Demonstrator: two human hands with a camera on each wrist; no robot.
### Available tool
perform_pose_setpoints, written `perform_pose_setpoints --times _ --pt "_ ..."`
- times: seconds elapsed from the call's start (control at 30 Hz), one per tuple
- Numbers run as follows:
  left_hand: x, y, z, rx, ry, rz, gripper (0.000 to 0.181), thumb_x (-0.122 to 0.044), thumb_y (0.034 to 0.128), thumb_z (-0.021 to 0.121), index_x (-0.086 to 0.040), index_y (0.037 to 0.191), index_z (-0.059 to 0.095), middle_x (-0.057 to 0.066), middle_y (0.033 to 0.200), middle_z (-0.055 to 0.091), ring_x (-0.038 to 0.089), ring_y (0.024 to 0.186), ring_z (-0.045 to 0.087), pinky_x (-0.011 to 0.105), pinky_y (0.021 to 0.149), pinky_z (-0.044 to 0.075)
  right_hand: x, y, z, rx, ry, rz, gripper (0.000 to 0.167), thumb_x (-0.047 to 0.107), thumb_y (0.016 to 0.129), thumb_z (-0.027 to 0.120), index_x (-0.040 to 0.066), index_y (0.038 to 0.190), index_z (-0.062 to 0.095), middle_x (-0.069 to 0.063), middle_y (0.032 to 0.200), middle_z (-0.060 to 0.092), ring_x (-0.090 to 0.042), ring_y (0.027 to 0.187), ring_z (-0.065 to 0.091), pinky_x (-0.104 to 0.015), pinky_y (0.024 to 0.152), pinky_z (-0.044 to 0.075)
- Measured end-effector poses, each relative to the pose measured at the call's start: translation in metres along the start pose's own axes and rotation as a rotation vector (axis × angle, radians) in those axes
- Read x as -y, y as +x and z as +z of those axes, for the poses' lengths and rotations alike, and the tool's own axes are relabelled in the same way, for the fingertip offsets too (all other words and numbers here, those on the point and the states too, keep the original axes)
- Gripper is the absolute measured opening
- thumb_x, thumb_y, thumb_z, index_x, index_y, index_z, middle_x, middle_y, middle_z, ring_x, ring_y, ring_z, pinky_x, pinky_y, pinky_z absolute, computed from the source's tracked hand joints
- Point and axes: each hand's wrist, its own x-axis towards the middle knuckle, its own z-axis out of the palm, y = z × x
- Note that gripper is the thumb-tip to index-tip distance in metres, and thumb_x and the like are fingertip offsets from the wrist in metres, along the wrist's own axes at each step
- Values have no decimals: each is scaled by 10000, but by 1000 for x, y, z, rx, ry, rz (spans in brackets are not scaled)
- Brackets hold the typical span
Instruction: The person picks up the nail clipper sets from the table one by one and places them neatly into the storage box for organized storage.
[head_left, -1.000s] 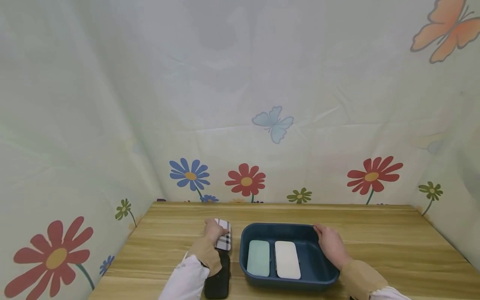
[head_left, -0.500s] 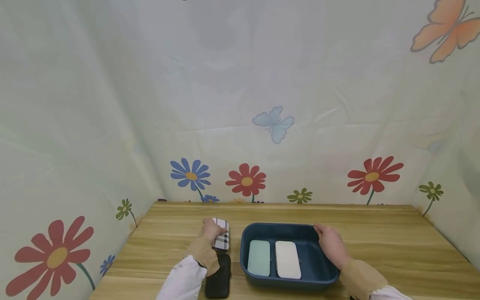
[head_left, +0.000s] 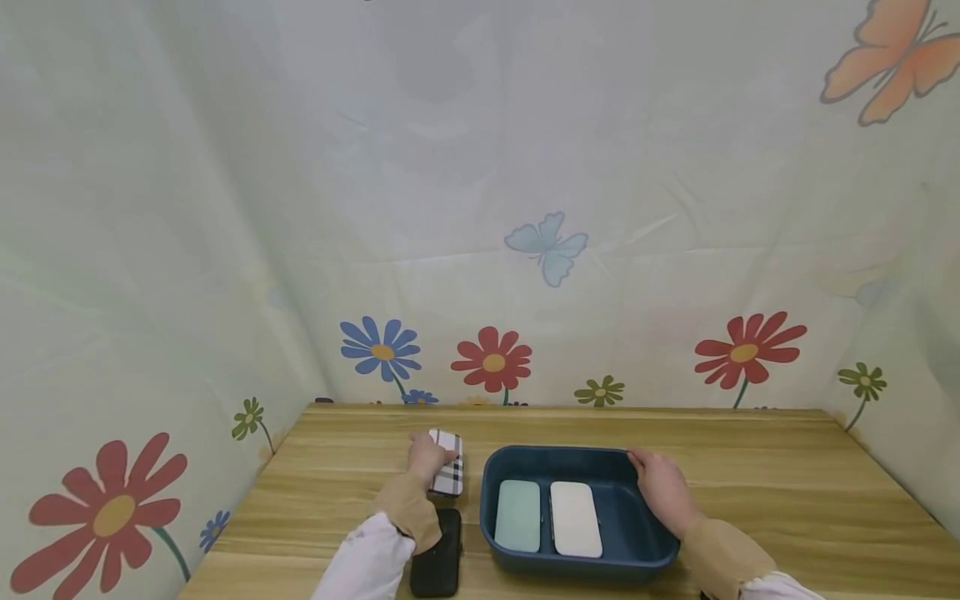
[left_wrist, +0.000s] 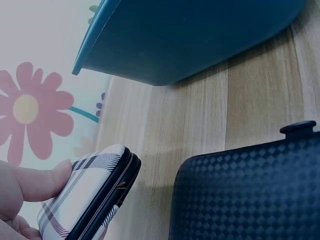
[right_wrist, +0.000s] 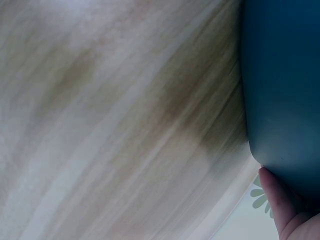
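While the thumb of the left hand (head_left: 427, 458) lies on the patterned face of a plaid case (head_left: 449, 472), its partly hidden fingers curl round it, parted from the thumb only by the case. That case is left of the blue tray (head_left: 577, 569), nearer the desk's far edge than the black case (head_left: 437, 557). The right hand (head_left: 664, 492) pinches the tray's rim at its far right corner. Inside, a green case (head_left: 517, 517) lies by the left wall, a white case (head_left: 576, 518) just beside it. Along the far edge of the desk (head_left: 337, 467) stands a flowered curtain (head_left: 652, 333).
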Motion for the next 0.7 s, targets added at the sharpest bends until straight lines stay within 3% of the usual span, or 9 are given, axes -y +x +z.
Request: perform_pose_setpoints --times 0.07,0.13,0.33,0.4,0.43,0.47,0.53,0.63,0.7 --pt "0 -1 0 -8 8 17 1000 -234 685 750 184 1291 72 313 994 524 328 810 553 362 632 478 1 0 0 -2 -2 -3 148 22 851 518 -59 884 637 -188 792 656 -282 705 621 -413 627 486" --pt "12 15 8 -4 9 -2 1073 -280 663 766 152 1322 37 313 1019 520 326 837 556 378 653 480 1 0 -1 -5 -5 -2 147 22 850 520 -60 883 637 -189 791 656 -281 700 621 -413 622 486" --pt "103 132 75 -39 5 -42 1384 -529 405 819 62 1358 7 233 959 540 288 781 555 376 556 455 2 -1 -1 -1 -11 6 152 23 851 519 -64 901 635 -194 804 656 -285 708 623 -417 631 488" --pt "118 151 85 -46 -12 -43 1394 -557 361 816 52 1348 44 208 931 537 277 760 550 370 529 446 2 0 -1 1 -8 8 151 21 851 519 -61 901 635 -190 804 656 -279 708 621 -417 634 487" --pt "118 151 85 -49 -18 -43 1362 -544 366 821 57 1334 76 199 922 536 269 753 547 359 521 442 2 0 -1 1 -7 7 152 24 852 518 -58 900 636 -187 803 657 -276 708 620 -416 636 487" --pt "113 144 81 -49 -24 -51 1323 -526 392 824 55 1327 91 195 921 535 269 753 546 360 522 443 1 0 -1 1 -4 6 149 24 852 517 -55 896 636 -183 796 657 -272 703 619 -414 634 486" --pt "86 111 62 -53 -34 -49 1144 -430 498 827 73 1279 159 198 919 537 273 751 546 356 532 448 1 0 -1 2 -4 3 149 25 853 516 -54 892 636 -179 791 656 -270 700 617 -413 631 485" --pt "6 15 5 -41 -48 -71 948 -276 630 788 108 1256 188 255 955 539 313 800 554 378 612 474 1 0 -1 1 -7 1 147 23 851 519 -57 890 636 -182 789 656 -278 700 618 -416 631 483" --pt "-33 -36 -24 -43 -62 -40 890 -264 671 760 146 1225 196 290 937 529 331 794 551 371 628 475 1 1 -1 5 -6 2 146 17 848 519 -63 891 634 -188 791 655 -285 703 619 -419 629 482"
